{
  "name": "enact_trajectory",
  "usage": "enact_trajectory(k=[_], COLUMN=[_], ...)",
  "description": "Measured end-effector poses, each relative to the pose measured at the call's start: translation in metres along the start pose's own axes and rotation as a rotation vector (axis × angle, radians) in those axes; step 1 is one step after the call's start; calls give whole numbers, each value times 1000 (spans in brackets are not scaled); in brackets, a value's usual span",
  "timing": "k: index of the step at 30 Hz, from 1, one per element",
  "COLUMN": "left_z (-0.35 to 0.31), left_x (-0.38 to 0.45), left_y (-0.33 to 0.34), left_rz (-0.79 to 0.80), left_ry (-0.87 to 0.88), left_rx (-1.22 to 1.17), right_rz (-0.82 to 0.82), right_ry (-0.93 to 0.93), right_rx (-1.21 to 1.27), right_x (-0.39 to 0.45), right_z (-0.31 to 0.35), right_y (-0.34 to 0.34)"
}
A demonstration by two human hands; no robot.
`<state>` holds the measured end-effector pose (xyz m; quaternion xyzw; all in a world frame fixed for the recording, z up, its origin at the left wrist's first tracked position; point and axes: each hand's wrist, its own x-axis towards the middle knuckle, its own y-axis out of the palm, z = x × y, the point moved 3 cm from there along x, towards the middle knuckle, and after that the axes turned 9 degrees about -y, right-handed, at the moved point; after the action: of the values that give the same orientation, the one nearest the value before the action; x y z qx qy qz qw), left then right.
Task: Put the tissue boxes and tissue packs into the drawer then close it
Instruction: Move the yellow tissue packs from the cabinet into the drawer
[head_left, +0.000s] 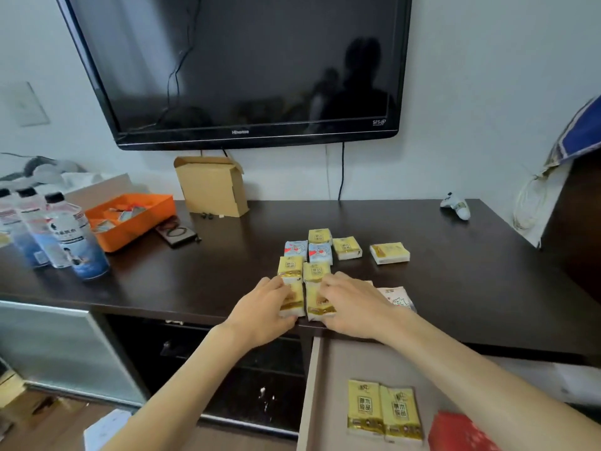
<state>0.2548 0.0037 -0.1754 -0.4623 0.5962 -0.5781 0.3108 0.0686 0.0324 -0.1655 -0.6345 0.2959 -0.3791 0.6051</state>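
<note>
Several small yellow and pale blue tissue packs [320,252] lie in a cluster on the dark cabinet top [195,275]. My left hand [260,312] grips a yellow pack [292,302] at the front edge. My right hand [353,305] grips the yellow pack [317,302] beside it. A white pack [398,297] lies just right of my right hand, and one yellow pack [389,253] sits apart farther right. Below, the drawer [309,385] stands open with two yellow packs [385,410] and a red item [461,432] inside.
An orange tray [130,219], water bottles [70,236], a dark flat device [177,234] and a cardboard box [211,187] stand at the left and back. A white controller [455,205] lies back right. A TV [240,66] hangs above. A frosted cabinet door [48,346] is lower left.
</note>
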Motion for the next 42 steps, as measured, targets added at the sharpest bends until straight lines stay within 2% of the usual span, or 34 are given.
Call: enact_trajectory(k=[4,10,18,21,24,28,32,34,42], left_z=[8,13,0,-8,-22,-48,-77,-86,-109], left_x=[-3,3,0,-17,-47,-91,-125,-133,-146], left_y=[-2,-7,-18,-24,-29,-22,15,33,68], left_rz=[78,218,134,62,42,94,194,191,133], left_ry=[88,53,38,2,47,155,286,352,513], left_rx=[81,22,49,-90,-264,-317,-173,-74,110], right_rz=[24,96,-79,-206,-231,-102,133,205,297], right_ry=[3,101,28,26,61,110,137,127,18], right_rx=[66,133,179,268,397,439,360,304,127], right_x=[0,-4,-32,-56,-90,-143,-181,-191,-198], right_z=[-6,-7,3,6,10,17,23,29,46], right_y=[-1,-6,-9,-15,-18,1,28,35,49])
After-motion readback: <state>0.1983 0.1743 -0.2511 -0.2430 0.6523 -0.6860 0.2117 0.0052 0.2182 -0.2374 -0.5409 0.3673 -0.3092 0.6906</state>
